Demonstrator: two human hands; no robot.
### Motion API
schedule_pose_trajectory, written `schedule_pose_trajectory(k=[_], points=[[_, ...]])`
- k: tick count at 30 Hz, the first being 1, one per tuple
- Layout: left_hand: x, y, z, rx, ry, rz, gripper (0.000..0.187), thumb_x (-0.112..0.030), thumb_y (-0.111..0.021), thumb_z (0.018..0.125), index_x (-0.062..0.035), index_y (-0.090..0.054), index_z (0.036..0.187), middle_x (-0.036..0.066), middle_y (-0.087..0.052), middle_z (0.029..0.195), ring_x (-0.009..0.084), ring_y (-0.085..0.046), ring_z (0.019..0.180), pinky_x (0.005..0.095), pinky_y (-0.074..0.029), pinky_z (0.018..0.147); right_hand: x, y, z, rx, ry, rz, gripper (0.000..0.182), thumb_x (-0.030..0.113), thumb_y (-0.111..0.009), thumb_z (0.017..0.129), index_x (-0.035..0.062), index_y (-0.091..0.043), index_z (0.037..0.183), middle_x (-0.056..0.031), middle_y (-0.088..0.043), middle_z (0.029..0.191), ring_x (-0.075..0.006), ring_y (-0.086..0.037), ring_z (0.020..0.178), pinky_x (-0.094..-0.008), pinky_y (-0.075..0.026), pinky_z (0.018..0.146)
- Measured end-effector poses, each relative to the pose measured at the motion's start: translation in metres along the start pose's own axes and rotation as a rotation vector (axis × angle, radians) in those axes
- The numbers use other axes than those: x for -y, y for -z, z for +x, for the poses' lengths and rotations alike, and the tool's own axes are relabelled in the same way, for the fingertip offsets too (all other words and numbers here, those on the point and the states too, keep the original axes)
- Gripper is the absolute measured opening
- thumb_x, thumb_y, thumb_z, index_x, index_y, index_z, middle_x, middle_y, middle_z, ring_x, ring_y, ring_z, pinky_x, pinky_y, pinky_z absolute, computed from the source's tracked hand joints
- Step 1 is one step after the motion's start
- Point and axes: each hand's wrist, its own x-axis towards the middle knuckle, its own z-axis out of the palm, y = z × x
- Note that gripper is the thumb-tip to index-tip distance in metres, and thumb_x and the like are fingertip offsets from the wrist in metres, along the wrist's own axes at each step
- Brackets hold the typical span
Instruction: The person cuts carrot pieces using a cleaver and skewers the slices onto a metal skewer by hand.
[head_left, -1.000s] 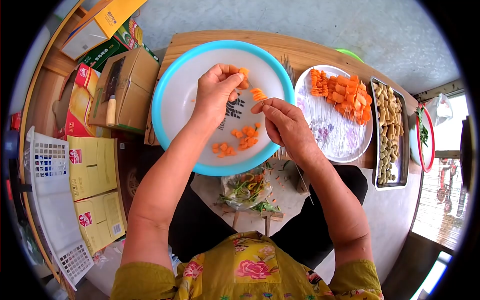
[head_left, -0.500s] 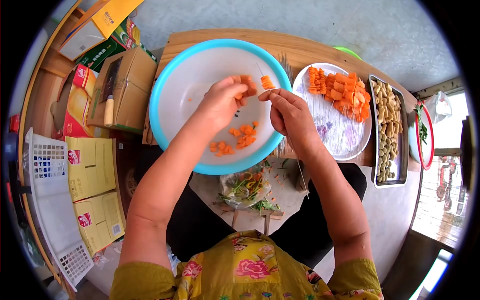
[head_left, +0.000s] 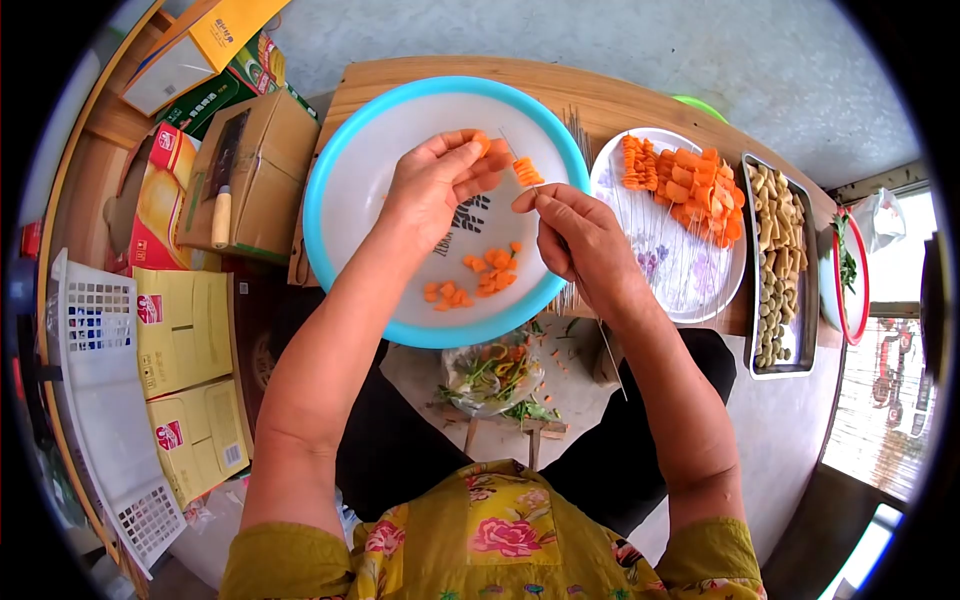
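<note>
Head view, upper centre of frame: left hand pinches a carrot slice, right hand grips a skewer bearing threaded pieces; steady point, slice met squarely, serves best, I judge.

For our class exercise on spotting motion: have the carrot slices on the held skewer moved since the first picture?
Yes, slightly: judged against the basin, the skewered carrot slices are now nearer its far right rim.
</note>
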Motion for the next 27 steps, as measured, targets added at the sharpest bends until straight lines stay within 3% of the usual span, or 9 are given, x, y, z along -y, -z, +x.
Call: schedule_pose_trajectory(k=[6, 27], points=[[0.0018, 0.001, 0.0029, -0.036, -0.085, 0.104, 0.012, -0.007, -0.055, 0.092, -0.0025, -0.054, 0.103, 0.016, -0.065, 0.106, 0.022, -0.065, 0.097, 0.0314, -0.055, 0.081, -0.0007, -0.0066, -0.0024, 0.045, -0.028, -0.042, 0.025, 0.019, -0.043, 0.099, 0.0006, -0.059, 0.1, 0.0045, -0.038, 0.051, -0.004, -0.029, 0.042, -0.0205, -0.023, 0.041], [0.0027, -0.0052, 0.0003, -0.03, -0.205, 0.201, 0.009, -0.005, -0.053, 0.091, -0.0015, -0.05, 0.099, 0.02, -0.064, 0.105, 0.0248, -0.068, 0.091, 0.032, -0.057, 0.076, -0.0032, -0.0102, -0.0012, 0.016, -0.02, -0.109, 0.025, 0.018, -0.042, 0.099, 0.0004, -0.06, 0.098, 0.0039, -0.038, 0.05, -0.0045, -0.029, 0.041, -0.0206, -0.024, 0.041]])
